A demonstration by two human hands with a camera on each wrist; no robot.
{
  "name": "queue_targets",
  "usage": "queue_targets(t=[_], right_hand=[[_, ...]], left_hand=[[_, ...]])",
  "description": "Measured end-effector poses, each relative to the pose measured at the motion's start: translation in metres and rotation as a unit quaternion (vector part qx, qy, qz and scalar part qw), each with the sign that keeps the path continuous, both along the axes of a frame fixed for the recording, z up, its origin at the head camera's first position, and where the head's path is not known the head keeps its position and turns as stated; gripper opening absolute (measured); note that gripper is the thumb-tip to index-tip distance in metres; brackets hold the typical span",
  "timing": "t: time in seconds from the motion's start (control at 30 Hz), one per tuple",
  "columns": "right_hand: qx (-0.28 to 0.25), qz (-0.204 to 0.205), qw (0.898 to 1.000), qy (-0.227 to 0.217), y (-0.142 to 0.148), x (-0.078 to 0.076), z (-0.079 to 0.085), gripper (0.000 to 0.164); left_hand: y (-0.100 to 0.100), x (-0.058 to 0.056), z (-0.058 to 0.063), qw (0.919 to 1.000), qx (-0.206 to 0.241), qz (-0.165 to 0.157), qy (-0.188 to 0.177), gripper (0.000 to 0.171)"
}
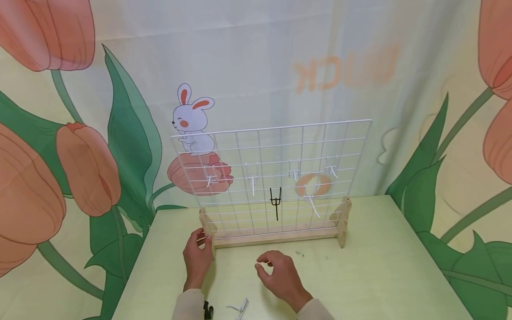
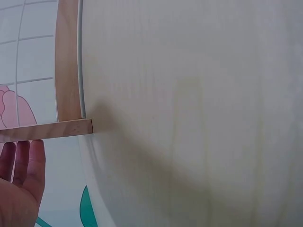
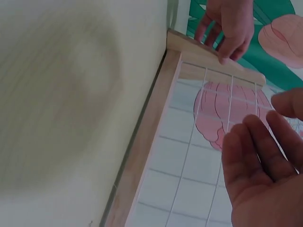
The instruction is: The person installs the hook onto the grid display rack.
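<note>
- A white wire grid panel stands upright in a wooden base near the back edge of a pale green table, white hooks hanging across its middle rows and one black hook lower down at centre.
- The left hand rests its fingers on the left foot of the base, bracing it; the right wrist view shows the fingertips curled over the top of that wooden foot, so it reads as a light grasp rather than a flat press.
- The right hand hovers over the table in front of the base, grasping nothing, fingers loosely bent and thumb apart.
- A loose white hook and a small black piece lie on the table at the near edge, between the two wrists.
- Judged from this, the stand is being steadied while hooks are fitted, and the right hand is between hooks.
- The next move likely calls for picking up a loose piece behind the right hand, then lining its prongs up with a grid wire while the left hand holds the base firm.
- A printed backdrop of tulips and a rabbit hangs behind.
</note>
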State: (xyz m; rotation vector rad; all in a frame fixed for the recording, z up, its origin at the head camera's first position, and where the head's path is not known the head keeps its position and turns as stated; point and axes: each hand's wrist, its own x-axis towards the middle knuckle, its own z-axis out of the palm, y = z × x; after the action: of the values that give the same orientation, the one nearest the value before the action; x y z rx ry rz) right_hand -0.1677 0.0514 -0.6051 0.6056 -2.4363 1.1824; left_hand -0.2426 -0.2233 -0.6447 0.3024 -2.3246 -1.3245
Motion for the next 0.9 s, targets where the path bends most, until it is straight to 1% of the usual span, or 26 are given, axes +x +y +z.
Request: queue_targets(t=[0.07,0.17,0.27,0.33,0.53,0.77,0.9], right_hand=[[0.028,0.034,0.999,-0.029,-0.004,0.002,-0.004,0.010],[0.087,0.082,0.990,-0.071,-0.011,0.005,-0.010,0.013],[0.142,0.119,0.978,-0.094,-0.018,0.008,-0.015,0.015],[0.165,0.137,0.972,-0.095,-0.022,0.010,-0.017,0.017],[0.224,0.166,0.957,-0.083,-0.029,0.011,-0.029,0.022],[0.250,0.189,0.940,-0.135,-0.035,0.014,-0.034,0.025],[0.264,0.207,0.930,-0.151,-0.037,0.015,-0.035,0.027]], left_hand=[[-0.001,0.000,0.000,1.0000,0.003,-0.001,-0.006,0.033],[-0.002,0.002,-0.001,0.9999,0.010,-0.003,-0.010,0.032],[-0.003,0.003,-0.002,0.9998,0.013,-0.005,-0.011,0.032],[-0.003,0.003,-0.003,0.9998,0.015,-0.004,-0.010,0.031],[-0.001,0.001,-0.004,0.9999,0.006,0.002,-0.013,0.031],[0.001,0.000,-0.004,1.0000,-0.007,0.004,-0.004,0.031],[0.000,-0.001,-0.006,0.9999,-0.009,0.005,-0.007,0.030]])
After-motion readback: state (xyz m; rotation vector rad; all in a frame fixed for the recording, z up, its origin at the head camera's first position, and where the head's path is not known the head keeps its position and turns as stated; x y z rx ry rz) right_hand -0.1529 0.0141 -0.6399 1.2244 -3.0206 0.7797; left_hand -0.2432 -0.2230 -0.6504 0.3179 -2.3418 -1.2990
